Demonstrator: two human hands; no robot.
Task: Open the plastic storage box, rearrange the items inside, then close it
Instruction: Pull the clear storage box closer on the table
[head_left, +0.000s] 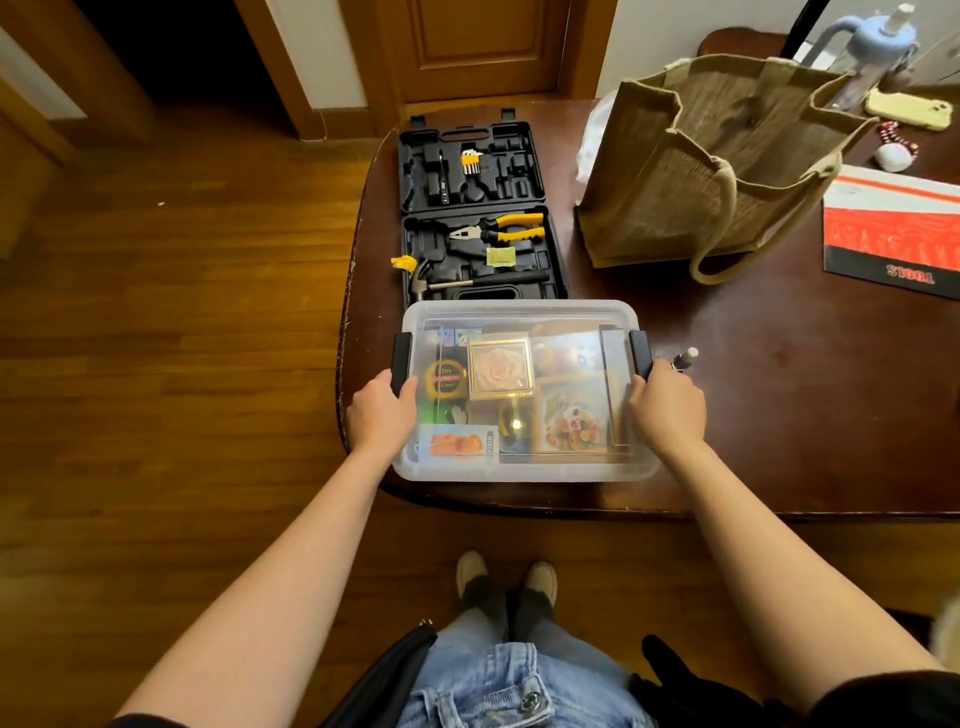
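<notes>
A clear plastic storage box (524, 470) sits at the near edge of the dark wooden table, its clear lid (519, 313) on. Through the lid I see a yellow tape measure (445, 378), a gold-framed rose picture (501, 368), picture cards and other small items. A black latch (401, 356) sits on the left side and another black latch (641, 351) on the right. My left hand (383, 413) grips the box's left side at the latch, thumb on the lid. My right hand (667, 410) grips the right side the same way.
An open black tool case (478, 208) with pliers and a hammer lies just behind the box. A jute tote bag (727, 166) stands to the right, with a red and black booklet (893, 234) beyond it. A small pen-like object (685, 358) lies beside my right hand.
</notes>
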